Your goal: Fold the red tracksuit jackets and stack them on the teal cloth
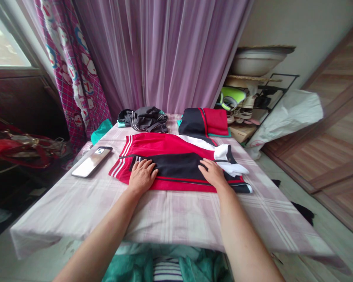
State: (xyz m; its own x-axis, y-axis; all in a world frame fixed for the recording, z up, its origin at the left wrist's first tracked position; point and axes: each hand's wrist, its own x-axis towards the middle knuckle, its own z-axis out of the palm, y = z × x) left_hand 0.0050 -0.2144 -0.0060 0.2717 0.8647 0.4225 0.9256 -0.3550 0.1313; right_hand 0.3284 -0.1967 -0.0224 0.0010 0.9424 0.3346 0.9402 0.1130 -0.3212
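A red, black and white zip-up track jacket point(164, 141) lies spread on the table, its white-striped red hem to the left and its white collar to the right. A black section point(176, 164) with red piping runs along its near part. My left hand point(142, 175) rests on the left end of this black section, fingers stretched and palm down. Near its right end lies my right hand point(212, 172), flat with the fingers spread. Neither hand grips the cloth.
A plaid cloth covers the table point(176, 219). A phone point(91, 161) lies at the left. Behind the jacket sit a crumpled dark grey garment point(148, 119) and a folded black and red garment point(204, 121). A shoe rack point(253, 105) stands beyond the right edge.
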